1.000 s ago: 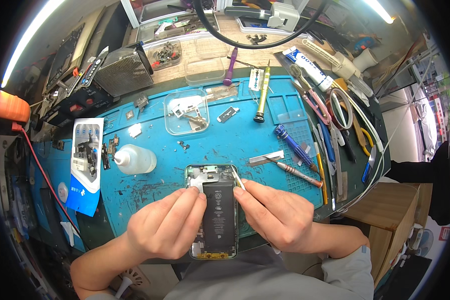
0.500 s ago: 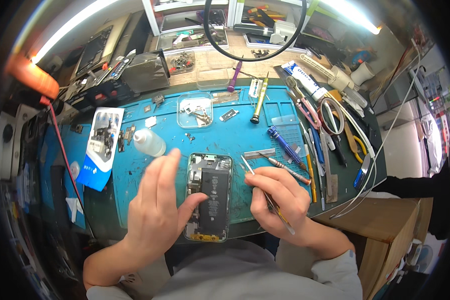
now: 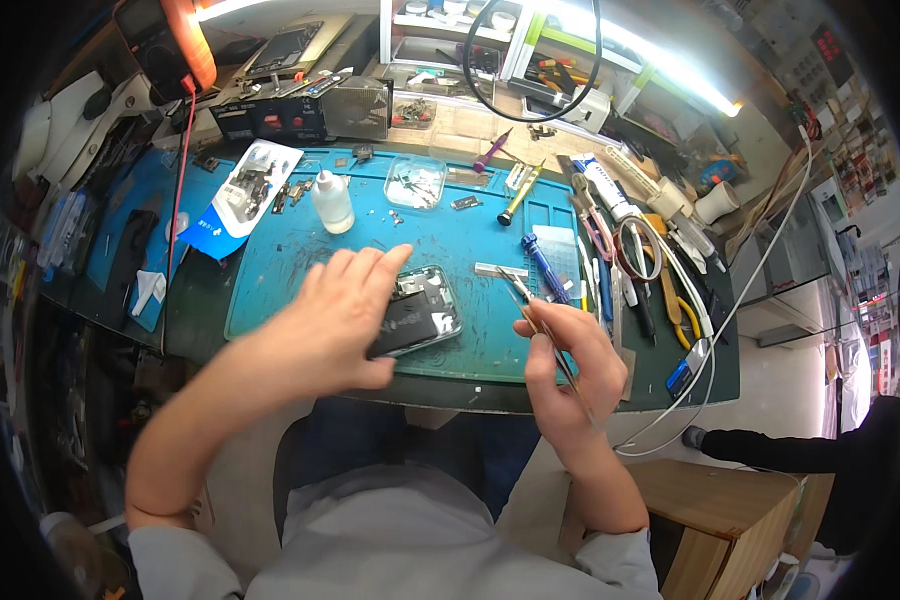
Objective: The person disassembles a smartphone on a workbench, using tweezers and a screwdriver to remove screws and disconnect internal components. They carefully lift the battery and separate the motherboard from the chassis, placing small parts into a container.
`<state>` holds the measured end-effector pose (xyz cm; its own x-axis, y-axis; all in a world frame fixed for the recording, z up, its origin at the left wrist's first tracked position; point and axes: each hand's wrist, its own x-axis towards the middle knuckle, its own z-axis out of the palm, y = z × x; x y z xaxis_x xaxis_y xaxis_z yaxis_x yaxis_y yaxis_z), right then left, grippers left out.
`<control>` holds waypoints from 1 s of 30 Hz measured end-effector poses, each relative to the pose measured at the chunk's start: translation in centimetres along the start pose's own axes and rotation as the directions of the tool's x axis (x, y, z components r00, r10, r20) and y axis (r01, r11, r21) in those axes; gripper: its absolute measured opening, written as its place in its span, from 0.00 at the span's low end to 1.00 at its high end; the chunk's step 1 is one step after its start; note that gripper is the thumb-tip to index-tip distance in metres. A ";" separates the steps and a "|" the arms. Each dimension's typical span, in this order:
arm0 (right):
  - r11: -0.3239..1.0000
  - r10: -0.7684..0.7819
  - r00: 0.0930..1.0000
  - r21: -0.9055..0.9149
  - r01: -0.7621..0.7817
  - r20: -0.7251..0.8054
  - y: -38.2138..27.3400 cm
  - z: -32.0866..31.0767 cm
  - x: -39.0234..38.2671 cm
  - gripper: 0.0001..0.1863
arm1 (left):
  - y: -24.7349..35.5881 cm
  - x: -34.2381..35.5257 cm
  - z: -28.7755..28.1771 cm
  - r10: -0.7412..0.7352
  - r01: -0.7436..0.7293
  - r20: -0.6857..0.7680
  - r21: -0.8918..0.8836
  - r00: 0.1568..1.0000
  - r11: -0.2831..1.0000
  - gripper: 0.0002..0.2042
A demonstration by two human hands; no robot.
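Note:
An opened smartphone lies at a slant on the blue mat, its dark battery and inner parts facing up. My left hand is over its left side, fingers stretched and thumb spread apart. The hand hides that part of the phone; whether it touches is unclear. Between the fingers of my right hand, to the phone's right, are slim metal tweezers, tips directed up and left. A clear dropper bottle stands upright beyond my left hand.
A clear tray of small parts sits farther back. Blue and yellow-green screwdrivers lie on the mat. Pliers, a cable and several tools crowd the right side. A blister pack lies at left. Another person's dark sleeve shows at right.
The phone has turned from upright to slanted. My left hand has swung over its left side, thumb now low. My right hand keeps the tweezers near the phone. The whole view has shifted.

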<state>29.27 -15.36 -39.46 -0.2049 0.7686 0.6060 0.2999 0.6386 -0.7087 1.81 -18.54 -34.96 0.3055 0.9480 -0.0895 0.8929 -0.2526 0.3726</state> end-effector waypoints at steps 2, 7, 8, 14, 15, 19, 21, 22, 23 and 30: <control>0.991 0.095 0.994 0.090 -0.099 0.050 0.3 -0.3 -0.3 0.17 | -3.1 -0.2 -1.0 0.183 -0.184 0.055 0.022 0.982 0.983 0.50; 0.966 0.159 0.959 0.161 -0.200 0.235 0.9 -0.5 -1.0 0.15 | -4.6 0.7 -1.8 0.352 -0.354 -0.049 -0.040 0.935 0.934 0.35; 0.968 0.148 0.950 0.158 -0.196 0.275 0.7 -0.3 -1.0 0.15 | -5.1 1.1 -1.5 0.409 -0.409 -0.089 0.023 0.908 0.912 0.31; 0.971 0.116 0.928 0.158 -0.182 0.355 0.6 -0.1 -1.0 0.16 | -5.9 2.5 0.8 0.668 -0.597 -0.251 0.307 0.700 0.741 0.17; 0.971 0.117 0.920 0.153 -0.185 0.373 0.6 -0.3 -1.1 0.16 | -6.1 2.6 1.0 0.691 -0.616 -0.262 0.318 0.673 0.721 0.15; 0.969 0.136 0.890 0.127 -0.210 0.435 0.2 -0.4 -0.9 0.14 | -6.6 3.0 1.4 0.712 -0.652 -0.317 0.287 0.627 0.702 0.12; 0.961 0.161 0.879 0.130 -0.243 0.449 0.0 -0.4 -0.8 0.14 | -6.8 3.2 1.0 0.720 -0.672 -0.318 0.264 0.617 0.692 0.13; 0.959 0.165 0.878 0.135 -0.249 0.449 0.0 -0.4 -0.8 0.14 | -6.8 3.3 0.9 0.728 -0.683 -0.315 0.259 0.609 0.683 0.13; 0.957 0.164 0.878 0.144 -0.252 0.450 0.1 -0.3 -0.7 0.14 | -6.9 3.4 0.9 0.735 -0.691 -0.312 0.259 0.602 0.675 0.14; 0.935 0.229 0.865 0.145 -0.322 0.447 -0.1 0.0 -0.5 0.13 | -6.7 4.0 1.6 0.721 -0.708 -0.362 0.196 0.590 0.678 0.14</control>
<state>29.34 -15.79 -39.63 -0.5254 0.8270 0.2001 0.2119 0.3549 -0.9106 -2.44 -13.40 -39.28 0.7044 0.4478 0.5507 0.4541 -0.8806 0.1352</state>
